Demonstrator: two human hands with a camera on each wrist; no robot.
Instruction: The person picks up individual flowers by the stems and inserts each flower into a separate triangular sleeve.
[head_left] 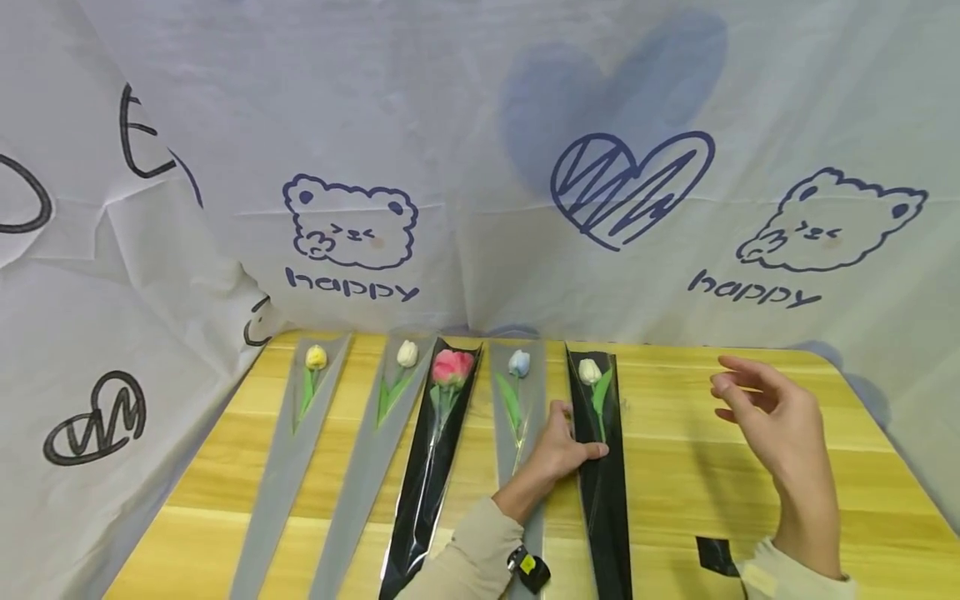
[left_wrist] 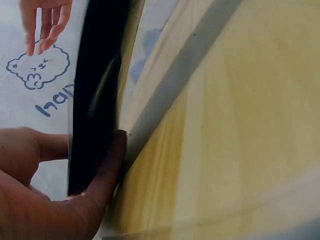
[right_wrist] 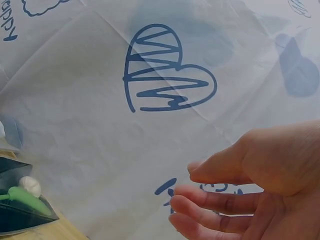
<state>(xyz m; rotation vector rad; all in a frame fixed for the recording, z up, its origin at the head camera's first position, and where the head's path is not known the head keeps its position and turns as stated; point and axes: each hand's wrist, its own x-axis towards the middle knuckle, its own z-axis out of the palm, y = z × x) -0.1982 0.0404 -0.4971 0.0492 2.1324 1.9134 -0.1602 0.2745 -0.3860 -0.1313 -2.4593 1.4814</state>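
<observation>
A white tulip (head_left: 589, 372) with green leaves lies in a long black flower sleeve (head_left: 606, 517), right of the middle in the head view. My left hand (head_left: 557, 450) grips this sleeve by its left edge, thumb over the front and fingers behind. In the left wrist view, the dark sleeve (left_wrist: 97, 100) runs between thumb and fingers. My right hand (head_left: 783, 425) hovers over the right side of the table with bent, relaxed fingers and nothing in them. The right wrist view shows that hand (right_wrist: 245, 195) in front of the white cloth, the sleeved tulip (right_wrist: 31, 186) at lower left.
Left of the held sleeve lie a blue tulip (head_left: 519, 363), a pink flower (head_left: 452, 367) in black, a white tulip (head_left: 407, 354) and a yellow tulip (head_left: 316, 357), all sleeved. White printed cloth (head_left: 480, 167) hangs behind the wooden table (head_left: 675, 467).
</observation>
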